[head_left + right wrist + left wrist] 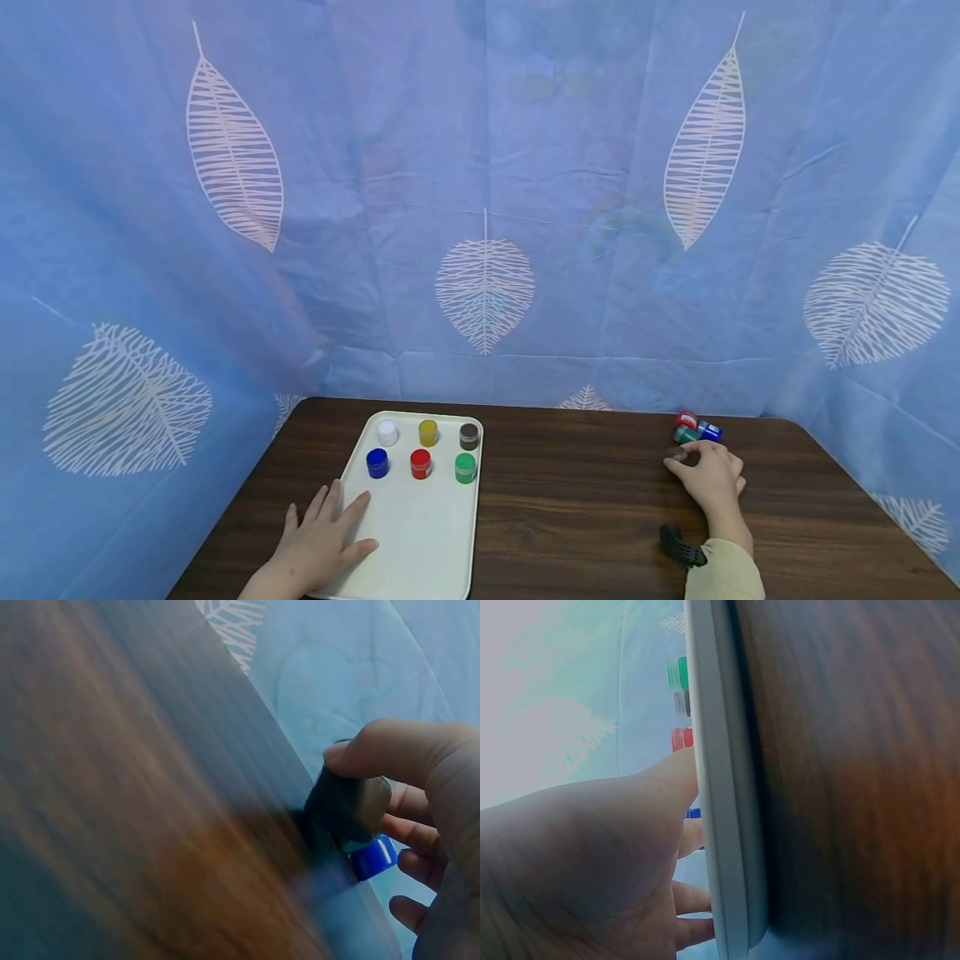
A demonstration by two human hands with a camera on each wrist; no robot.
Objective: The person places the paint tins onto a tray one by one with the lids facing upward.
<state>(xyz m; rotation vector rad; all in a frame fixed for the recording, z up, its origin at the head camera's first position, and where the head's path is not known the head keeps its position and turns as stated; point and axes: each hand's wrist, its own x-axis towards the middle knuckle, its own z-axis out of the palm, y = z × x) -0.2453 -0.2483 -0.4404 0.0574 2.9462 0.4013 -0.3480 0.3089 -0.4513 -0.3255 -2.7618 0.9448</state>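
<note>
Left hand [318,533], lower left, lies spread over the tray [423,533]; right hand [711,479], lower right, pinches a jar [337,799]; a slack pinch could drop it.

Head view: left forearm [264,586] cut off by the bottom edge at 7 o'clock; left hand [318,533] covers part of the tray [420,533] along its left rim. Right sleeve [726,571] cropped at 5 o'clock. Dark jar [677,453] partly hidden by the right hand [708,479] at 4 o'clock. Pale mark on the blue jar [710,431] just beyond: too small to read. Left-wrist view: red jar [681,739] partly hidden behind the tray's rim at 10 o'clock. Right-wrist view: tabletop [150,817] blurred at 8 o'clock.
</note>
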